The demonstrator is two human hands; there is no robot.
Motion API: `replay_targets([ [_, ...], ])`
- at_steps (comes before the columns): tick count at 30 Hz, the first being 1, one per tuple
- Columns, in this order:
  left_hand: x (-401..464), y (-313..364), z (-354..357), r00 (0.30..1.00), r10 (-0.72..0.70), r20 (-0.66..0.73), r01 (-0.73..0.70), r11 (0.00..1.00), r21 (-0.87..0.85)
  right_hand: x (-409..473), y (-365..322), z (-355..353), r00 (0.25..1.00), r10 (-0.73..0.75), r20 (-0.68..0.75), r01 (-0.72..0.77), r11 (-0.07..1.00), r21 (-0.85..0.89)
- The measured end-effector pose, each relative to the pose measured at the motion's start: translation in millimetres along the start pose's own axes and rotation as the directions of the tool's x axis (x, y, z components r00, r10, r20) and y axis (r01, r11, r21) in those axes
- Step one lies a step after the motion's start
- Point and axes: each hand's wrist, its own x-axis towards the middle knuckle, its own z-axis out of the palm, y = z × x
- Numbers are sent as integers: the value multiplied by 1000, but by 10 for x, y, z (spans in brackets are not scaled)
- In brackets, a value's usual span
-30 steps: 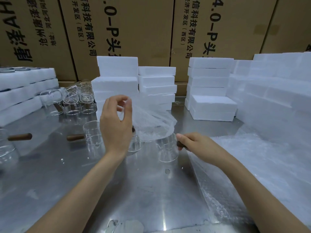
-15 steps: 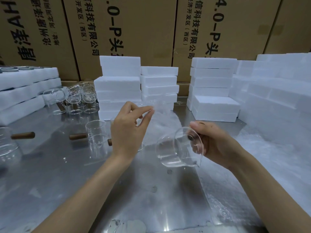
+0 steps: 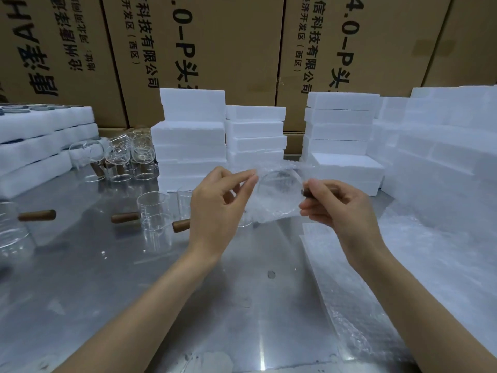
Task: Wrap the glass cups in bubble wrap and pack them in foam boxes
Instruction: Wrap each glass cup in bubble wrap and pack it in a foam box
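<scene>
A clear glass cup [image 3: 279, 191] with a brown wooden handle is held in the air above the steel table [image 3: 113, 286], its mouth turned toward me. My right hand [image 3: 338, 211] grips the handle. My left hand [image 3: 215, 208] pinches the edge of a small bubble wrap sheet [image 3: 271, 214] that lies around the cup's far side and bottom. More glass cups [image 3: 154, 214] with wooden handles stand on the table to the left. White foam boxes [image 3: 191, 141] are stacked behind.
A pile of bubble wrap sheets [image 3: 419, 262] covers the table's right side. Foam boxes [image 3: 341, 125] also stand at the back right and far left. A cluster of glass cups [image 3: 118, 157] sits at the back left. Cardboard cartons [image 3: 215, 49] form the rear wall.
My right hand lifted the cup off the table by its handle and tilted it on its side. My left hand brought the bubble wrap sheet against the cup.
</scene>
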Motion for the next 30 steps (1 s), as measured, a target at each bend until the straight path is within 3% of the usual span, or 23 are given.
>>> replay_targets([
  [4, -84, 87, 70, 993, 97, 62, -99, 995, 32, -67, 71, 127, 960, -276, -44, 262, 945, -196],
  [8, -144, 131, 103, 976, 181, 123, -186, 982, 34, -132, 137, 224, 943, -330, -46, 312, 924, -222],
  [10, -174, 166, 113, 955, 237, 178, -246, 969, 29, -137, 137, 238, 966, -247, -77, 231, 958, -172],
  [14, -261, 247, 164, 915, 289, 282, -281, 957, -70, -77, 148, 196, 987, 100, -126, -88, 991, 98],
  [17, -389, 340, 232, 851, 339, 401, -292, 940, -174, -90, 136, 132, 966, 253, -47, -222, 911, 349],
  [20, -467, 414, 266, 794, 384, 470, -335, 923, -189, -139, 194, 4, 876, 482, 13, -423, 755, 501],
  [22, -433, 427, 236, 799, 431, 420, -395, 902, -173, -109, 225, -16, 865, 497, 68, -458, 727, 511],
  [24, -345, 390, 188, 856, 439, 274, -429, 898, -99, -57, 184, 70, 894, 434, 114, -426, 740, 520],
  [27, -170, 274, 91, 974, 212, 80, -211, 977, -24, -9, 124, 124, 945, 297, 140, -318, 725, 611],
  [29, -78, 206, 25, 984, -112, 136, 137, 972, -192, -15, 131, 102, 949, 282, 137, -302, 705, 641],
  [30, -52, 175, 13, 942, -251, 221, 308, 909, -281, -9, 166, 84, 943, 302, 138, -318, 704, 635],
])
